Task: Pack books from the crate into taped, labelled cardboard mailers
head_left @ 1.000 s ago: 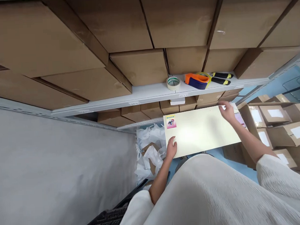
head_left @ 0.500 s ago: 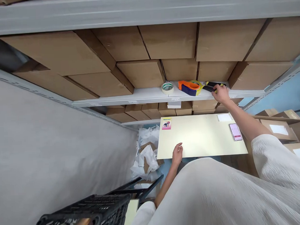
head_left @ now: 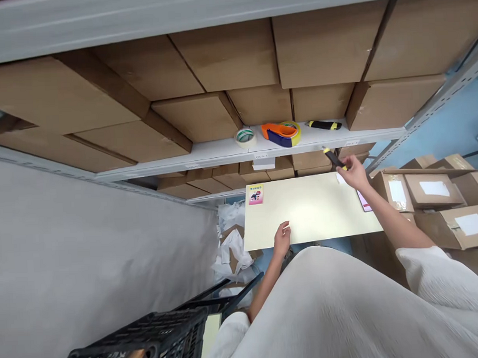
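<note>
Fingers of the right hand (head_left: 356,174) clamp a black-and-yellow plastic utility knife (head_left: 333,158), just lifted off the white metal shelf (head_left: 217,147) and so free to handle, at one o'clock of the cream rectangular tabletop (head_left: 315,204); at seven, the left hand (head_left: 282,239) is empty, fingers slightly apart.

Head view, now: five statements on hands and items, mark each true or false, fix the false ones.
1. The right hand holds a black-and-yellow cutter. True.
2. The left hand grips the white tape roll. False: that hand looks empty, and the roll sits on the shelf.
3. A second cutter lies right of the orange-and-blue tape dispenser. True.
4. The booklet lies at the table's right end. False: it is at the far left corner.
5. The phone is partly hidden by the right arm. True.
</note>
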`<state>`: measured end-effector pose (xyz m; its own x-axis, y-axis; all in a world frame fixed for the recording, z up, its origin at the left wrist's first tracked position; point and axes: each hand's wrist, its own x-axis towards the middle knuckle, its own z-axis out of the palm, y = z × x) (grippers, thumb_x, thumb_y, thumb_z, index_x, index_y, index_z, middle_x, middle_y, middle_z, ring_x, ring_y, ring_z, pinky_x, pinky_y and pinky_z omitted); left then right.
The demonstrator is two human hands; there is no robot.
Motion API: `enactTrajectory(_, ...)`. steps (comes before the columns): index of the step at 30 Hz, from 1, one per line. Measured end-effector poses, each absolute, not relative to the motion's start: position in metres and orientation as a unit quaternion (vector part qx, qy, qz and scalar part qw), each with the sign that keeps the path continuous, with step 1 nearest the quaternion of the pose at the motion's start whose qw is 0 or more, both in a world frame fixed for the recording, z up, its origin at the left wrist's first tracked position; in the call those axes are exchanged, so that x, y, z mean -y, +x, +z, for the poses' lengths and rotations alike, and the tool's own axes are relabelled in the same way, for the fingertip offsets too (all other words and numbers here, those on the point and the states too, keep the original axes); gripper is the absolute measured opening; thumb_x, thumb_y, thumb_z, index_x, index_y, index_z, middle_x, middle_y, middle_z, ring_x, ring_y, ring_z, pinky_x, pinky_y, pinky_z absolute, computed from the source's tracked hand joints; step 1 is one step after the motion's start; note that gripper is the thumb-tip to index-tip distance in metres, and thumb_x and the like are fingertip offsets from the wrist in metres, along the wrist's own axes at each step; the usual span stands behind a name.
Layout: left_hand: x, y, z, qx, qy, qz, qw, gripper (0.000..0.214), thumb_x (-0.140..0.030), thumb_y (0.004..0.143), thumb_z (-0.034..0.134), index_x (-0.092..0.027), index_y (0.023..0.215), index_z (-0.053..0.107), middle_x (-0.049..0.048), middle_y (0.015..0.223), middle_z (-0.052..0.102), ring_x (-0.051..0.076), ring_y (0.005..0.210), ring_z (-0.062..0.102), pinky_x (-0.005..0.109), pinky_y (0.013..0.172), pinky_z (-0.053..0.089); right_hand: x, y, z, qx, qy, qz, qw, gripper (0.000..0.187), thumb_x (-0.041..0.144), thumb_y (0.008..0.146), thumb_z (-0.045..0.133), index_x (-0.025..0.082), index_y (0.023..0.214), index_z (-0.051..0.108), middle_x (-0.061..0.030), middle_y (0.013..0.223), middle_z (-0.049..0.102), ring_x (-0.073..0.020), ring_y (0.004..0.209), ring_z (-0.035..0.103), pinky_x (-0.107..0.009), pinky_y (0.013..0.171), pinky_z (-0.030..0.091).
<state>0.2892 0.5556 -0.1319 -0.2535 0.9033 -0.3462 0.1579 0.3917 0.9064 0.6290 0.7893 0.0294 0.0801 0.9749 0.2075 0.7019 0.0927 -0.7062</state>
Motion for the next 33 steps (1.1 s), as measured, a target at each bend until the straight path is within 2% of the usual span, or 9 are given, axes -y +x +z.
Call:
enactTrajectory(4, -0.560, 0.288, -0.128, -0.685, 0.409, 0.372, 0.475, 0.030, -0.034, 0.099, 0.060, -0.023, 0.125, 0.071, 0.0114, 0.137, 0.075, 0.023, 0.116, 0.074, 0.041, 0.108, 0.056, -0.741, 0.649, -0.041, 0.548, -0.740, 0.300, 0.248, 0.025, 0.039, 0.075, 0.071, 0.028, 0.089, 0.053, -0.0007, 0.083, 0.068, -0.0248, 0.077, 0.062, -0.035, 0.071, 0.045)
enactTrajectory(6, -0.558, 0.287, -0.126, -0.687, 0.417, 0.362, 0.473, 0.030, -0.034, 0.099, 0.061, -0.023, 0.125, 0.071, 0.0114, 0.137, 0.075, 0.023, 0.115, 0.074, 0.041, 0.109, 0.056, -0.723, 0.656, -0.073, 0.503, -0.774, 0.333, 0.194, 0.023, 0.033, 0.074, 0.070, 0.028, 0.084, 0.050, 0.0007, 0.077, 0.065, -0.0241, 0.074, 0.062, -0.033, 0.068, 0.043)
enactTrajectory(10, -0.551, 0.285, -0.122, -0.696, 0.414, 0.345, 0.474, 0.032, -0.035, 0.098, 0.063, -0.024, 0.127, 0.070, 0.0125, 0.137, 0.075, 0.023, 0.113, 0.074, 0.040, 0.105, 0.057, -0.699, 0.667, -0.119, 0.458, -0.817, 0.334, 0.108, 0.019, 0.027, 0.077, 0.070, 0.027, 0.087, 0.054, -0.0039, 0.084, 0.067, -0.0258, 0.080, 0.062, -0.034, 0.068, 0.041)
enactTrajectory(16, -0.545, 0.285, -0.114, -0.702, 0.414, 0.324, 0.480, 0.034, -0.038, 0.099, 0.064, -0.024, 0.129, 0.069, 0.0128, 0.138, 0.074, 0.022, 0.111, 0.075, 0.038, 0.102, 0.058, -0.684, 0.675, -0.146, 0.525, -0.813, 0.250, 0.032, 0.011, 0.028, 0.094, 0.061, 0.022, 0.103, 0.063, -0.0165, 0.118, 0.066, -0.0331, 0.111, 0.059, -0.039, 0.080, 0.043)
enactTrajectory(22, -0.544, 0.279, -0.112, -0.695, 0.418, 0.321, 0.489, 0.034, -0.038, 0.097, 0.064, -0.024, 0.128, 0.070, 0.0140, 0.141, 0.073, 0.024, 0.113, 0.075, 0.040, 0.102, 0.058, -0.677, 0.674, -0.152, 0.551, -0.799, 0.241, -0.011, 0.018, 0.026, 0.095, 0.060, 0.021, 0.111, 0.065, -0.0200, 0.123, 0.062, -0.0362, 0.116, 0.054, -0.044, 0.089, 0.044)
enactTrajectory(26, -0.544, 0.276, -0.114, -0.692, 0.412, 0.329, 0.493, 0.032, -0.036, 0.097, 0.063, -0.023, 0.126, 0.070, 0.0131, 0.140, 0.073, 0.024, 0.113, 0.075, 0.040, 0.103, 0.058, -0.690, 0.665, -0.138, 0.539, -0.814, 0.217, 0.016, 0.021, 0.032, 0.094, 0.061, 0.019, 0.110, 0.064, -0.0216, 0.129, 0.059, -0.0378, 0.119, 0.055, -0.047, 0.097, 0.044)
enactTrajectory(29, -0.546, 0.275, -0.115, -0.690, 0.405, 0.340, 0.495, 0.031, -0.035, 0.097, 0.064, -0.024, 0.125, 0.070, 0.0126, 0.140, 0.074, 0.024, 0.115, 0.076, 0.039, 0.103, 0.058, -0.725, 0.641, -0.099, 0.576, -0.783, 0.202, 0.124, 0.025, 0.038, 0.097, 0.056, 0.020, 0.113, 0.065, -0.0197, 0.127, 0.061, -0.0356, 0.114, 0.058, -0.046, 0.097, 0.046)
enactTrajectory(33, -0.551, 0.275, -0.118, -0.684, 0.399, 0.356, 0.496, 0.031, -0.036, 0.097, 0.064, -0.023, 0.124, 0.071, 0.0135, 0.140, 0.073, 0.025, 0.117, 0.075, 0.041, 0.104, 0.058, -0.794, 0.582, -0.015, 0.699, -0.639, 0.161, 0.277, 0.037, 0.043, 0.103, 0.048, 0.021, 0.128, 0.065, -0.0180, 0.130, 0.064, -0.0347, 0.114, 0.059, -0.047, 0.103, 0.046)
